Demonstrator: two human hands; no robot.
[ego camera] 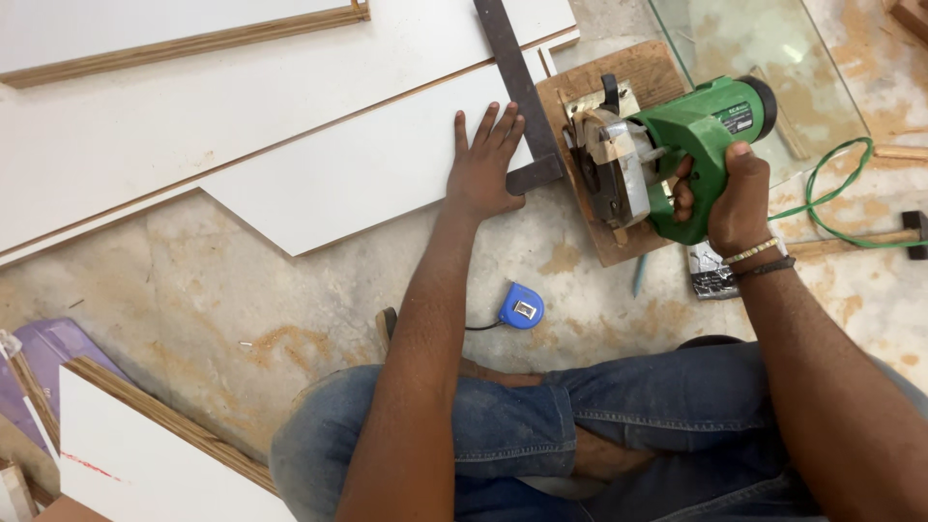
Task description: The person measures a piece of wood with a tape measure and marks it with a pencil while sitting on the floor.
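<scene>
Sitting cross-legged on the dusty stone floor (193, 280), jeans in the bottom of the view. Right hand (739, 198) clenched tight round the rear handle of a green circular saw (667, 145), fingers wrapped all the way, bracelets on the wrist. Saw mounted on a small plywood base (619, 82), sitting just off the right end of a white laminated board (367, 159). Left hand (483, 169) flat and released, fingers (498, 121) spread, pressing down on the board's right end and touching a dark steel try square (522, 82) lying across that edge, right beside the saw's blade guard. Blue tape measure (521, 306) on the floor between the forearms, close to the knees. Green power cord (831, 193) looping off toward the floor's right edge, a hammer (904, 232) lying just past it. More white boards with wood edging stacked toward the top left corner (174, 39) and one at the bottom left (145, 454). Glass sheet (764, 48) at the top right, sawdust all over.
</scene>
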